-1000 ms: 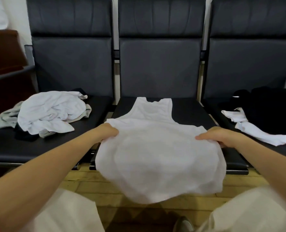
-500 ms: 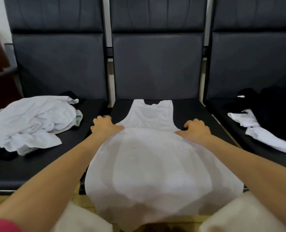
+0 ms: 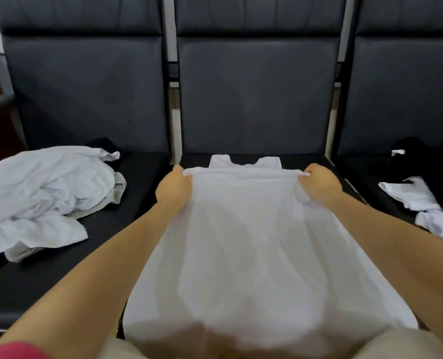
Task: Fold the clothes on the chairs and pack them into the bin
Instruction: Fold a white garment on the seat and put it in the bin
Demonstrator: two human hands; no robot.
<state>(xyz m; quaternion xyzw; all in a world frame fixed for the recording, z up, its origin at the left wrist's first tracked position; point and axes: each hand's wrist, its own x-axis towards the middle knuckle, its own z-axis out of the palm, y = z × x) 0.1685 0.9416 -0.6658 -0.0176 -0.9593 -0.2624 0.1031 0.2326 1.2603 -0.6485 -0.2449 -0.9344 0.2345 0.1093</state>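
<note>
Vest: a white vest point(image 3: 243, 229) lies on the middle seat point(image 3: 316, 161) of the bench, its straps at the back edge and its lower part folded up toward them, the fold hanging off the front edge.
Left hand: the left hand point(image 3: 173, 189) has its fingers curled round the left corner of the raised hem.
Right hand: the right hand point(image 3: 319, 186) pinches the right corner, with some cloth bunched under the palm.
Skew risk: if one hand sets down ahead of the other, the hem would likely land crooked across the straps.
Slip risk: the overhanging fold could drag the vest off the front edge once the grip loosens.
Crease risk: the bunched cloth at the right may press into a wrinkle.
Piles: a white heap point(image 3: 39, 198) on the left seat and dark clothes point(image 3: 422, 161) on the right wait.
Bin: not in view.
</note>
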